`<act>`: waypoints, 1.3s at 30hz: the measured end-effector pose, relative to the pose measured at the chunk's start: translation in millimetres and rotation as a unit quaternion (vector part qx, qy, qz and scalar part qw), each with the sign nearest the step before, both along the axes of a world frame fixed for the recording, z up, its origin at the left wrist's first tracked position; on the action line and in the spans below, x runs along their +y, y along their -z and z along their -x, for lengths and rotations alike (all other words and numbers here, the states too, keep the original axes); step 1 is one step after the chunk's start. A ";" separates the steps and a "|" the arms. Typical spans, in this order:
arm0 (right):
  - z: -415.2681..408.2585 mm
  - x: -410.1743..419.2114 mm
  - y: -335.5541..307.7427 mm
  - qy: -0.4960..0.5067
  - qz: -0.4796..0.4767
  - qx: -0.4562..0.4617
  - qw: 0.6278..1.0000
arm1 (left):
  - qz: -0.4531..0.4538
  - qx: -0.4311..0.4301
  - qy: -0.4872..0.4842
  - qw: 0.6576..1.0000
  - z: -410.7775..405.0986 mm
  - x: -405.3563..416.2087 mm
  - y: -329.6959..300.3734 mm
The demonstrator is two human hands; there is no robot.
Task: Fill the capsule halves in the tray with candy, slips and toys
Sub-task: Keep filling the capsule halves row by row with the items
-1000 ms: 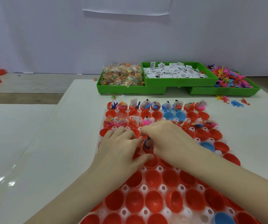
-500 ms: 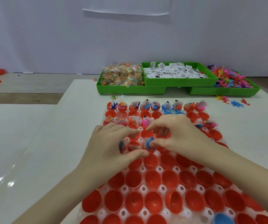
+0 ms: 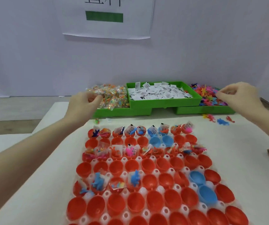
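Head view: both hands at the far bins, tray below

Nearest you, the capsule tray (image 3: 150, 207) fills the lower centre, only some halves filled. Higher up, your left hand (image 3: 83, 103) curls its fingers at the candy packets (image 3: 112, 96), centre left. Your right hand (image 3: 239, 96) pinches over the toys (image 3: 210, 98), right of centre. Between them lies the slip bin (image 3: 161, 101).

capsule halves (image 3: 136, 202): we see mostly red, a few blue
tray (image 3: 164, 211): translucent white
bins (image 3: 163, 101): bright green
candy (image 3: 112, 96): clear wrap, multicolour specks
slips (image 3: 156, 92): white, black print
toys (image 3: 207, 96): pink, orange, blue
counter (image 3: 46, 184): off-white
wall sign (image 3: 107, 17): white, green bar
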State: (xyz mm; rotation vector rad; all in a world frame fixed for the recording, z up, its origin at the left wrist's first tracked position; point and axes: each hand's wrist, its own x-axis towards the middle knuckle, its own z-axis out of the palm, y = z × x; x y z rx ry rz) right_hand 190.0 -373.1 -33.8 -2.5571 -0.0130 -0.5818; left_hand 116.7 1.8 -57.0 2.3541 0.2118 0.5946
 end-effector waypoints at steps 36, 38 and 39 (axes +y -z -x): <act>-82.8 1.0 20.8 0.040 0.097 0.033 0.994 | -0.001 0.012 -0.025 1.000 -68.1 11.9 30.2; -82.4 2.5 19.1 0.088 0.085 0.016 0.992 | 0.000 -0.006 -0.030 1.000 -66.8 10.3 29.8; -82.2 3.8 18.3 0.104 0.069 0.012 0.992 | 0.000 -0.012 -0.033 0.999 -66.7 9.7 29.7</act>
